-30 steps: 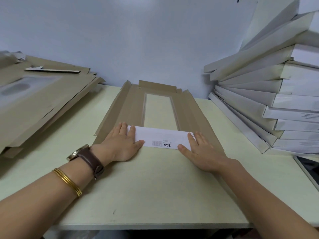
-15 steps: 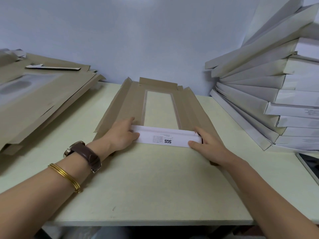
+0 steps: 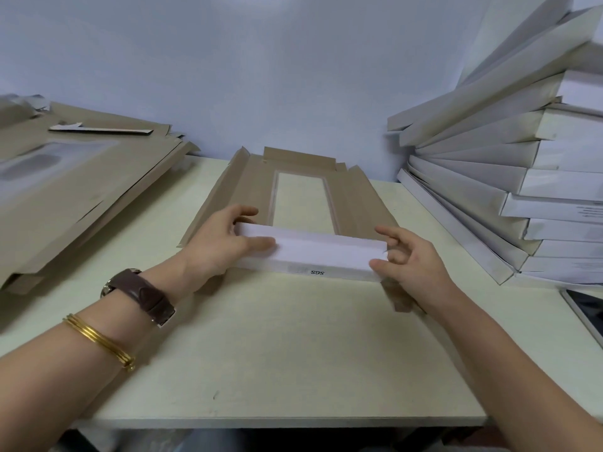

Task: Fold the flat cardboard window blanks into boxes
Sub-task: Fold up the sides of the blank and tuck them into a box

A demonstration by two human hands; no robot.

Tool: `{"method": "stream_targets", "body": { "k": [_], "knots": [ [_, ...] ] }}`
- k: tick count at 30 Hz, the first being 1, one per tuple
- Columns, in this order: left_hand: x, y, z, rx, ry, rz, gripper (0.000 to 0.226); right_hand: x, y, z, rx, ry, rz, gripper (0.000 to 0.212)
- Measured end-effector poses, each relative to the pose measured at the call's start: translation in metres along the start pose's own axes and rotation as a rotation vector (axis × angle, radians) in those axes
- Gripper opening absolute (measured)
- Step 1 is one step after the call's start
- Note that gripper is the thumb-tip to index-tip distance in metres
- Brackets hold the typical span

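Observation:
A brown cardboard window blank (image 3: 350,203) lies lengthwise on the pale table (image 3: 277,353), its clear window in the middle and its long side flaps tilted up. Its near end flap (image 3: 323,256), white on the outside with small print, stands folded up and over. My left hand (image 3: 225,243) grips the flap's left end, thumb in front and fingers behind. My right hand (image 3: 411,259) pinches the flap's right end with thumb and fingertips.
A sloping pile of flat brown blanks (image 3: 65,197) fills the left side of the table. A tall leaning stack of folded white boxes (image 3: 522,190) stands at the right. A dark tablet (image 3: 587,311) lies at the right edge. A wall is close behind.
The white end flap lay flat under both pressing palms; both hands have since curled round its ends and raised it upright, folding it over towards the window.

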State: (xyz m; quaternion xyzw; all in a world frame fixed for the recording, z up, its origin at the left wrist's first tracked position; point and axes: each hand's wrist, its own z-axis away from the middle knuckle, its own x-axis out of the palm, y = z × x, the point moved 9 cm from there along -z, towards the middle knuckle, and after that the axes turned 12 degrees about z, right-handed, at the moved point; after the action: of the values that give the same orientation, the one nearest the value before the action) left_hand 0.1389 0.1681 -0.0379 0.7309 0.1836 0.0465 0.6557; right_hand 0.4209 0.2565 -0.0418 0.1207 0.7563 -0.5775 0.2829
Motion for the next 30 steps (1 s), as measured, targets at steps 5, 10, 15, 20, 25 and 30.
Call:
{"method": "stream_targets", "body": {
  "k": [5, 10, 15, 20, 25, 30],
  "knots": [
    [0.011, 0.018, 0.014, 0.071, -0.186, -0.324, 0.046, 0.004, -0.023, 0.017, -0.193, -0.081, 0.160, 0.042],
    [0.051, 0.006, 0.035, 0.169, -0.408, -0.899, 0.064, 0.022, -0.038, 0.037, -0.410, -0.139, 0.555, 0.047],
    [0.075, -0.008, 0.042, 0.153, -0.504, -0.988, 0.066, 0.042, -0.038, 0.048, -0.420, -0.248, 0.754, 0.038],
    [0.094, -0.017, 0.047, 0.216, -0.543, -1.008, 0.084, 0.070, -0.050, 0.057, -0.437, -0.318, 0.861, 0.081],
    [0.100, -0.031, 0.052, 0.189, -0.667, -0.946, 0.085, 0.106, -0.037, 0.064, -0.424, -0.495, 0.905, 0.093],
    [0.093, -0.037, 0.057, 0.175, -0.728, -1.007, 0.089, 0.106, -0.022, 0.067, -0.444, -0.529, 0.958, 0.101]
  ]
}}
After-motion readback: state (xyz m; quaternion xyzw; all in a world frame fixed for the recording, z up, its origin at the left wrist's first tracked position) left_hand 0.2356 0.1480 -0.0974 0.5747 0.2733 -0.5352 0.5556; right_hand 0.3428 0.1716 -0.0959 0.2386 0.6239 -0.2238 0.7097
